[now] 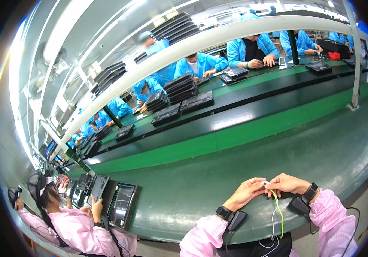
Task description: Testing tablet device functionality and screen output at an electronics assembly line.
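Over the near edge of the green worktable (184, 197), my left hand (244, 195) and my right hand (287, 184) meet fingertip to fingertip. Both are closed in a pinch around the end of a thin cable, where a small white piece (266, 183) shows between the fingers. A yellow-green cable (282, 220) and a white cable (272, 220) hang from there past the table edge toward my lap. Exactly which finger grips which strand is too small to make out. Each wrist wears a black strap with a dark box beside it.
At the left, a co-worker in pink (74, 225) handles a dark panel beside an open black case (124, 205). Beyond a green divider (218, 141), people in blue work along a line with stacked black trays (180, 88). A white post (356, 77) stands at the right.
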Tool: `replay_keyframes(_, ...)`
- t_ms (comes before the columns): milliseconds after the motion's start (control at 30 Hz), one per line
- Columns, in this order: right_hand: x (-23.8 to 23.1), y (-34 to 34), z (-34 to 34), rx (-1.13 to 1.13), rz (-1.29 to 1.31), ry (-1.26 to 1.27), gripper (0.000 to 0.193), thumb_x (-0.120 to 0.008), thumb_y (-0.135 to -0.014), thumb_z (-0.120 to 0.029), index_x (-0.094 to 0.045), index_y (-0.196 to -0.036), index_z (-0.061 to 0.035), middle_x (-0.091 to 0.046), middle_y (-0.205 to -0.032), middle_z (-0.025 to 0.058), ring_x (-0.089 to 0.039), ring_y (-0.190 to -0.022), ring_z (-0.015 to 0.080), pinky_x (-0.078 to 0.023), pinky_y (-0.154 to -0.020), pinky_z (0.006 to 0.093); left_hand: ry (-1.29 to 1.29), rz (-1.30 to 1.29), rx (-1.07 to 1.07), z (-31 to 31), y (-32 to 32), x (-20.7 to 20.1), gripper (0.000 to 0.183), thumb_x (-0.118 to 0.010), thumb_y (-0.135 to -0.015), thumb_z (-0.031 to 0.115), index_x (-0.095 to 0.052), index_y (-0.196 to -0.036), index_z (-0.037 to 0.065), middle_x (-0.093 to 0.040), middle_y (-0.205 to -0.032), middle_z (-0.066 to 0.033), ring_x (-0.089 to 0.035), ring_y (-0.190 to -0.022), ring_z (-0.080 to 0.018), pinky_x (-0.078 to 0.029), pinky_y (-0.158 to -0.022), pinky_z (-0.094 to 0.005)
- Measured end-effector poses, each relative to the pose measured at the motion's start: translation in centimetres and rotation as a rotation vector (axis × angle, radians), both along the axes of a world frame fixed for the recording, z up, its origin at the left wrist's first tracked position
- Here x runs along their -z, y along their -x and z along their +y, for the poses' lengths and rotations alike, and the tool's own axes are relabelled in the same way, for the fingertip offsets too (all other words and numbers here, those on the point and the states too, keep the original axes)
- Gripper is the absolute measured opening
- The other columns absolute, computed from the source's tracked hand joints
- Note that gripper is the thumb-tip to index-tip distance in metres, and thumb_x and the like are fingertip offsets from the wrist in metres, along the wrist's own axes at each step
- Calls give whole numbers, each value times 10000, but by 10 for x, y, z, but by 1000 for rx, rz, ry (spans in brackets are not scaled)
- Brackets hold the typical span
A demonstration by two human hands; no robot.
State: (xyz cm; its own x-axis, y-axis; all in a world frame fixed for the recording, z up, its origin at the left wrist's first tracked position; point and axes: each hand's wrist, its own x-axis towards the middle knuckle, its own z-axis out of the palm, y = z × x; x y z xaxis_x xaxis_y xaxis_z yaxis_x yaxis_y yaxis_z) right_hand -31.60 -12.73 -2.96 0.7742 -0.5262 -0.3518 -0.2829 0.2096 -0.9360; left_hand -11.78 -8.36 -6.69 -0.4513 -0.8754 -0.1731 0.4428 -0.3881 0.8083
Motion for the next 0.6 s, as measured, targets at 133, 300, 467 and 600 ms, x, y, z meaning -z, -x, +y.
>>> replay_keyframes(133, 2, -1, 1, -5, 7, 6, 297, -509, -888, -260, -622, -921, 13, -650, -805, 71, -532, -577, 73, -427, -518, 188, 1, 2, -6, 2, -1, 0, 280, -506, -887, 128, -471, -1115, -30, -532, -1085, -115, -532, -1013, -183, -431, -939, -312)
replay_keyframes(300, 1, -2, 1, -13, 24, 15, 297, -507, -890, -259, -623, -925, 12, -649, -802, 69, -531, -573, 70, -427, -519, 187, 13, -7, -1, 2, -2, 0, 281, -499, -891, 128, -465, -1119, -33, -530, -1085, -114, -532, -1013, -183, -431, -938, -309)
replay_keyframes(467, -1, -4, 2, -1, 50, -10, 298, -504, -891, -257, -622, -924, 14, -649, -800, 66, -526, -567, 69, -425, -516, 185, 0, 13, 1, 2, -4, 1, 276, -500, -890, 124, -468, -1117, -30, -533, -1083, -115, -535, -1009, -185, -436, -930, -306)
replay_keyframes(600, -1, -5, 2, -17, 7, 31, 315, -487, -897, -290, -627, -896, -8, -648, -773, 55, -517, -561, 66, -426, -512, 191, 6, -8, -5, 1, -4, 2, 273, -501, -889, 123, -472, -1115, -29, -536, -1082, -115, -536, -1006, -184, -436, -930, -306)
